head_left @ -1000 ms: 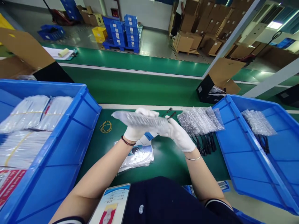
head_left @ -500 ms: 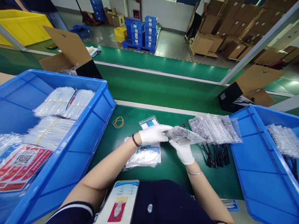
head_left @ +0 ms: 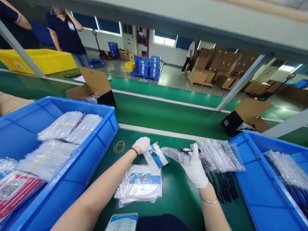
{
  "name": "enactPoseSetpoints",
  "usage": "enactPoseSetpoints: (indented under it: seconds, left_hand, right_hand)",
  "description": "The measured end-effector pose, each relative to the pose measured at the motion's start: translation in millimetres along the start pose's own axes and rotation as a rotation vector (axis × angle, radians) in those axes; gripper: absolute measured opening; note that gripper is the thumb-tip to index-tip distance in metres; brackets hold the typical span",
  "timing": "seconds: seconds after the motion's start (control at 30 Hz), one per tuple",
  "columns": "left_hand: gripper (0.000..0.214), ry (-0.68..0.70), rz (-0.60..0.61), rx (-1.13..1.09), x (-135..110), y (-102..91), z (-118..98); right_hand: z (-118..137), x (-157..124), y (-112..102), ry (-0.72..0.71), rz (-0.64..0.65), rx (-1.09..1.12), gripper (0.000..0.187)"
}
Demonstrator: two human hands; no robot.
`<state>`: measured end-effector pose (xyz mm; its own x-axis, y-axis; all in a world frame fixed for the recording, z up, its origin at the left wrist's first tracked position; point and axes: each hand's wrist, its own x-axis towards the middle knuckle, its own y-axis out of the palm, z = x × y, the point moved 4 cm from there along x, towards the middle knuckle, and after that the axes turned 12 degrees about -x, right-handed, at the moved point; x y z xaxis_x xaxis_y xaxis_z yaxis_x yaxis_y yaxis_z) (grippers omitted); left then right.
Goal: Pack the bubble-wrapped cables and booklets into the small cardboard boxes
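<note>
My left hand [head_left: 142, 144], in a white glove, is closed on the edge of a clear plastic bag [head_left: 157, 158] with a blue and white printed card inside. That bag hangs over the far end of a stack of similar bags [head_left: 141, 186] on the green bench. My right hand [head_left: 196, 168], also gloved, grips a bubble-wrap pouch [head_left: 176, 155]; a short black cable end [head_left: 184, 150] shows by its thumb. What else is inside the pouch is hard to make out. Right of that hand lies a row of bubble-wrapped pouches [head_left: 218, 156] with black cables [head_left: 225, 186] hanging out.
A blue bin [head_left: 106, 128] with banded bag stacks stands left, another blue bin [head_left: 260, 192] with bubble-wrapped pieces right. Yellow rubber bands [head_left: 119, 146] lie by the left bin. Open cardboard boxes [head_left: 96, 78] [head_left: 250, 112] sit beyond the bench. Several people stand farther off.
My left hand has let go of the bubble-wrap pouch, moved left and taken hold of a printed bag. My right hand keeps the pouch, now farther right. The view has tilted up.
</note>
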<state>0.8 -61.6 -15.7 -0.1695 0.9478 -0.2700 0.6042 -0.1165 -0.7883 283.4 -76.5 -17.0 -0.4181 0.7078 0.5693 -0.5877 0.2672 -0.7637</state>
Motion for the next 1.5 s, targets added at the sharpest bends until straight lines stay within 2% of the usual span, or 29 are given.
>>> enactPoseSetpoints:
  seconds: [0.07,0.13,0.2,0.27,0.33,0.4,0.5,0.57,0.63,0.7,0.77,0.87,0.9,0.93,0.97,1.07,1.13,1.2,1.3,1.43,1.5]
  left_hand:
    - [0.016,0.035,-0.089,-0.099,-2.0,-6.1,5.0]
    - [0.014,0.05,-0.185,-0.211,-4.6,-11.4,9.8]
    - [0.01,0.051,-0.268,-0.311,-7.5,-15.0,11.4]
    - [0.007,0.069,-0.36,-0.461,-11.0,-18.9,8.5]
    - [0.004,0.147,-0.485,-0.709,-16.8,-26.0,2.7]
    - [0.005,0.252,-0.629,-0.974,-26.2,-35.5,-2.9]
    - [0.012,0.36,-0.732,-1.192,-44.6,-44.9,-13.3]
    - [0.015,0.402,-0.707,-1.279,-57.2,-44.6,-23.0]
    - [0.016,0.422,-0.64,-1.351,-67.8,-39.0,-33.6]
    - [0.02,0.404,-0.539,-1.459,-74.0,-29.6,-42.8]
    - [0.031,0.346,-0.351,-1.612,-74.9,-17.4,-51.3]
    - [0.048,0.238,0.023,-1.772,-73.4,1.3,-63.5]
    - [0.051,0.221,0.084,-1.786,-73.6,5.5,-65.7]
    - [0.051,0.222,0.075,-1.78,-73.9,8.0,-65.9]
    - [0.049,0.237,-0.002,-1.75,-74.6,9.1,-64.3]
    - [0.036,0.348,-0.341,-1.507,-80.7,10.0,-57.9]
    - [0.033,0.407,-0.401,-1.337,-83.8,15.2,-57.9]
    - [0.038,0.401,-0.372,-1.257,-83.2,21.4,-57.5]
    - [0.051,0.377,-0.307,-1.234,-79.8,23.8,-55.4]
    - [0.069,0.529,-0.062,-1.31,-79.1,26.0,-60.2]
    - [0.067,0.523,-0.01,-1.424,-76.7,29.9,-59.2]
  right_hand:
    - [-1.5,2.0,-3.4,-0.124,-0.017,-0.129,0.093]
    - [-0.1,5.4,-9.3,-0.197,0.018,-0.21,0.088]
    - [3.5,10.1,-15.3,-0.195,0.116,-0.242,0.076]
    - [9.3,15.4,-20.5,-0.137,0.207,-0.174,0.058]
    - [15.7,20.7,-24.4,-0.022,0.217,0.039,0.043]
    - [19.7,24.8,-25.4,0.152,0.143,0.34,0.032]
    - [22.6,26.5,-17.8,0.444,0.01,0.777,0.034]
    - [27.6,26.6,-9.4,0.55,-0.034,1.043,0.042]
    - [34.2,26.1,-1.2,0.581,-0.031,1.261,0.049]
    - [37.6,23.5,5.2,0.597,-0.027,1.384,0.049]
    - [35.8,19.5,8.9,0.622,-0.063,1.43,0.046]
    - [27.5,15.0,10.4,0.669,-0.178,1.421,0.046]
    - [24.6,14.5,10.1,0.685,-0.215,1.402,0.047]
    - [22.1,14.5,9.7,0.698,-0.248,1.377,0.047]
    - [20.1,14.9,9.0,0.708,-0.275,1.34,0.048]
    - [17.2,16.7,4.3,0.706,-0.331,1.117,0.052]
    - [19.8,18.3,0.6,0.666,-0.315,0.926,0.055]
    - [25.2,19.5,-1.4,0.625,-0.273,0.813,0.059]
    - [33.3,19.3,-2.4,0.6,-0.217,0.788,0.063]
    - [35.6,16.8,-4.4,0.583,-0.191,0.701,0.059]
    - [33.1,15.0,-4.5,0.581,-0.188,0.632,0.051]
